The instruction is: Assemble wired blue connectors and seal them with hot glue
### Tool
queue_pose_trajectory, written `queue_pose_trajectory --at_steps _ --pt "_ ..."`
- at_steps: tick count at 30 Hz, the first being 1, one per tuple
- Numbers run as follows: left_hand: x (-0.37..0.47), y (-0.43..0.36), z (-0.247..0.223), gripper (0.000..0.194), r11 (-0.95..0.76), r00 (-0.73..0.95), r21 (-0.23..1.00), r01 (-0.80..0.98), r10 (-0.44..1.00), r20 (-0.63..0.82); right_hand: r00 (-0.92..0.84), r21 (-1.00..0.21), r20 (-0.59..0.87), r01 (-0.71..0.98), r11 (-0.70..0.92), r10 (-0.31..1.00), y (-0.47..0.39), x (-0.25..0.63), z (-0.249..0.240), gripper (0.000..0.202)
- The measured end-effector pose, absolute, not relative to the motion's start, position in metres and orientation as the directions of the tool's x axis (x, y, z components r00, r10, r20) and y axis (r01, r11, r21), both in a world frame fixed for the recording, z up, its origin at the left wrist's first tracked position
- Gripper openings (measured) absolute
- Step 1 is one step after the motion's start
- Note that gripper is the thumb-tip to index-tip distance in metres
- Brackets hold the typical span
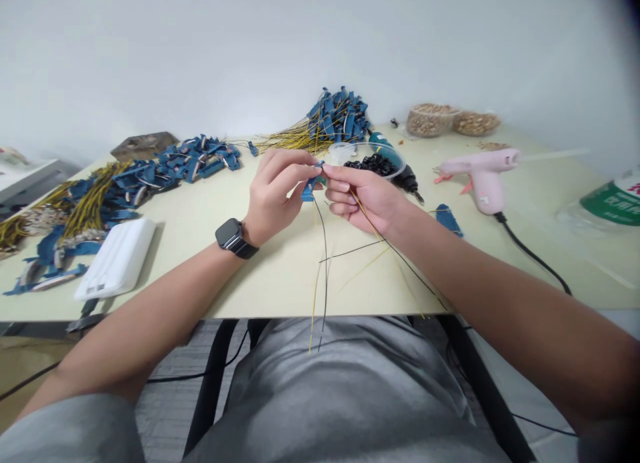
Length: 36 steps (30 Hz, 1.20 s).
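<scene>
One blue piece [308,192] is up over the bench [260,293], pinched in the left hand's [274,195] grip. The right hand [370,197] seems to pinch its top end too, but that spot is blurry. Its two thin wires [325,239] hang past the edge, so a snag could tug it loose. Farther out: one pink glue gun [483,173], one white box [119,259], two big blue piles [337,116].

The operator's upper body was covered by a plain grey shirt [345,409] with creased fabric. Its left sleeve [75,426] was short; the right sleeve [607,444] lay in shadow at the frame edge. A black watch [237,238], with a dark, rounded rectangular face and black strap, encircled the left wrist. The left hand [277,193] and right hand [367,196] were bare.
</scene>
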<state>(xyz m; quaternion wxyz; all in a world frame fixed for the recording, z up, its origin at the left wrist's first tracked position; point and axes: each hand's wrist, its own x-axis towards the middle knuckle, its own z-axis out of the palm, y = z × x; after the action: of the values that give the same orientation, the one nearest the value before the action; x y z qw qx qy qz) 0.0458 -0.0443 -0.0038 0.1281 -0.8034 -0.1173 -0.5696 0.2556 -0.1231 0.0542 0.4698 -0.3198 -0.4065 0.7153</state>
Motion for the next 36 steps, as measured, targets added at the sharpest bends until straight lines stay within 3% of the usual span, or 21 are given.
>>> queue_pose_trajectory --at_steps 4,10,15,29,36 --pt "0.045 -0.044 -0.005 0.020 -0.933 0.315 0.036 0.359 0.157 0.936 -0.314 -0.886 -0.045 -0.427 -0.183 0.948 -0.124 0.253 0.052 0.048" --pt "0.045 -0.045 -0.007 0.018 -0.961 0.307 -0.008 0.275 0.080 0.948 -0.255 -0.867 -0.042 -0.470 -0.162 0.966 -0.125 0.248 0.052 0.046" --pt "0.047 -0.051 -0.010 0.025 -0.959 0.314 0.076 0.273 0.163 0.935 -0.225 -0.867 -0.054 -0.472 -0.158 0.973 -0.124 0.246 0.051 0.040" --pt "0.050 -0.053 -0.013 0.033 -0.969 0.312 -0.007 0.248 0.073 0.947 -0.210 -0.902 0.001 -0.422 -0.089 0.978 -0.126 0.246 0.051 0.044" --pt "0.054 -0.051 -0.016 0.048 -0.976 0.242 0.099 0.195 0.146 0.959 -0.207 -0.893 0.008 -0.443 -0.087 0.978 -0.126 0.247 0.050 0.032"
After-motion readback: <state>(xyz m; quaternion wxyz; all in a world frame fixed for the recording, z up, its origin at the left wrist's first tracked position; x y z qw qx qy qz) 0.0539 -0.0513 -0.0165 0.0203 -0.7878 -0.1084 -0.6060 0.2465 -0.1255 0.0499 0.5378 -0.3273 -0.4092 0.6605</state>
